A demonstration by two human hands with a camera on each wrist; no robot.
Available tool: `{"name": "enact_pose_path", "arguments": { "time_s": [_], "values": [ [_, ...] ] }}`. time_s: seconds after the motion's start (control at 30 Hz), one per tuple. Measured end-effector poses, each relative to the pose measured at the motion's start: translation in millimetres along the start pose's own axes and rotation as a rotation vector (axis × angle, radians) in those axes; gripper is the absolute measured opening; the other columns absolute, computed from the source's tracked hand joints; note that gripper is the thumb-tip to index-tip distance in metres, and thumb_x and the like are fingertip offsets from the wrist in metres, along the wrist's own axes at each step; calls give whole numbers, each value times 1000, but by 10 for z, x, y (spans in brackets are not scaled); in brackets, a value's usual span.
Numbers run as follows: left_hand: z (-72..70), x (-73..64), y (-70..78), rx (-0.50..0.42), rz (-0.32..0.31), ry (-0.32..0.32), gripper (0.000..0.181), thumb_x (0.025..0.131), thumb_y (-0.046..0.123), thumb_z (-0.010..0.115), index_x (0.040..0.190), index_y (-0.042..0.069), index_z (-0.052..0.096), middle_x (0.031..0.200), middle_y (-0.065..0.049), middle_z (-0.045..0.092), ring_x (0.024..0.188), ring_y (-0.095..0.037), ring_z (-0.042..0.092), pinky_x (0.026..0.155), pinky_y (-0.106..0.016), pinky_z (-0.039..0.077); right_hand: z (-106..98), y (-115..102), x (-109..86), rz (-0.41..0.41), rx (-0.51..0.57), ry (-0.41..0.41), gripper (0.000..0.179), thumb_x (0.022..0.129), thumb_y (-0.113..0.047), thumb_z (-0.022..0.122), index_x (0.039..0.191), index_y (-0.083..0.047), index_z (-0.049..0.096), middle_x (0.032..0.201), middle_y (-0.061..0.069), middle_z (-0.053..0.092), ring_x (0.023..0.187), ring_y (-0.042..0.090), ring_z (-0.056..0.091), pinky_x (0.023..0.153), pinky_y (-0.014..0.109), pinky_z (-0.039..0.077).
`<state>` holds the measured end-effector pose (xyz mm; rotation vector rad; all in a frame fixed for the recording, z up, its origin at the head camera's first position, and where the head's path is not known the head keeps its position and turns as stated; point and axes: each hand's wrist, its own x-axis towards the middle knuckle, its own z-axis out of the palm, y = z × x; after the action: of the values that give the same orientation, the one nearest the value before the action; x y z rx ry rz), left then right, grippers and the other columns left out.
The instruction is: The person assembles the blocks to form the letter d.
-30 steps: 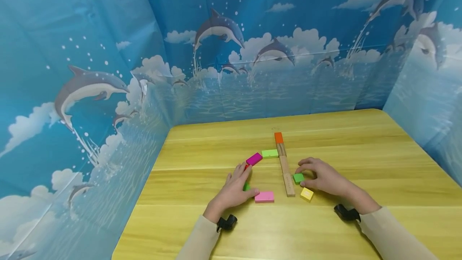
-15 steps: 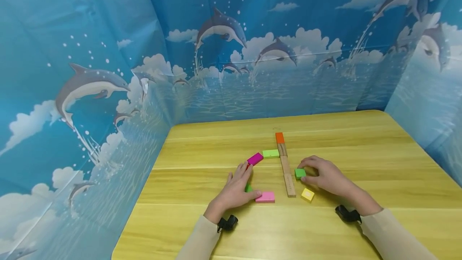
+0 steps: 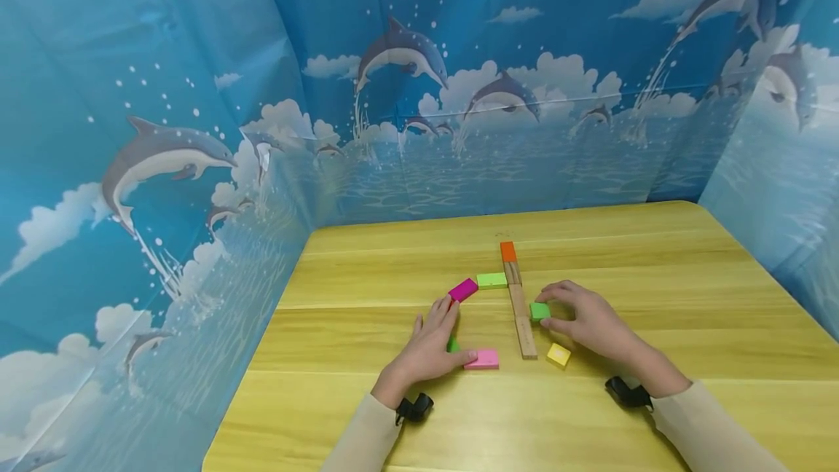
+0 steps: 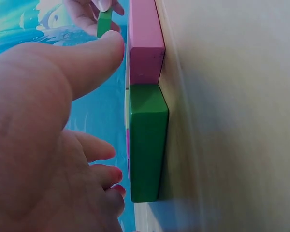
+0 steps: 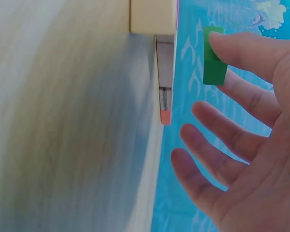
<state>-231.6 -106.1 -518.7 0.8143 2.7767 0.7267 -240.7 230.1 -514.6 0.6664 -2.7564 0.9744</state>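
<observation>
My right hand [image 3: 593, 323] pinches a small green block [image 5: 215, 55] between thumb and forefinger, and the right wrist view shows it raised off the table. In the head view that block hangs just right of a row of plain wooden blocks [image 3: 522, 319]. My left hand [image 3: 429, 348] lies with its fingers spread at the left of the arrangement. Its thumb is at a pink block [image 3: 482, 360]; whether it touches cannot be told. A larger green block [image 4: 147, 145] adjoins the pink one, mostly hidden by the left hand in the head view.
An orange block [image 3: 508, 251] heads the wooden row. A lime block [image 3: 491, 281] and a magenta block [image 3: 462, 290] run leftward from it. One yellow block [image 3: 558, 355] lies near the right hand. The wooden table [image 3: 367, 261] meets a dolphin-printed curtain [image 3: 406, 173] behind.
My right hand has lifted the small green block and shifted it slightly away from me and toward the wooden row. The left hand has stayed in about the same place.
</observation>
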Motion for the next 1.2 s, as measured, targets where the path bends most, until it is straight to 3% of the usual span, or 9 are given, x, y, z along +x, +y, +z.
{"name": "enact_pose_path", "arguments": {
  "time_s": [0.3,0.93,1.2],
  "values": [
    [17,-4,-23,13,-8,-5,97,95,57,61,162,7,11,168,-11,1,154,-27,-2,117,-62,2,65,-122,3,15,8,-16,35,89,-25,80,122,-22,70,135,5,57,123,35,55,95,56,48],
    [22,-10,-21,-6,-15,-14,97,96,61,57,162,6,12,168,-13,2,154,-29,0,118,-61,5,193,-367,-12,-49,3,-15,38,85,-25,84,121,-19,73,131,3,61,119,30,59,93,52,50],
    [17,-8,-13,-7,-18,-23,97,96,60,57,162,4,12,168,-13,1,154,-29,-1,118,-60,6,258,-412,-33,-75,-1,-35,35,85,-28,83,118,-24,72,130,-3,60,119,25,58,95,51,49]
  ]
}}
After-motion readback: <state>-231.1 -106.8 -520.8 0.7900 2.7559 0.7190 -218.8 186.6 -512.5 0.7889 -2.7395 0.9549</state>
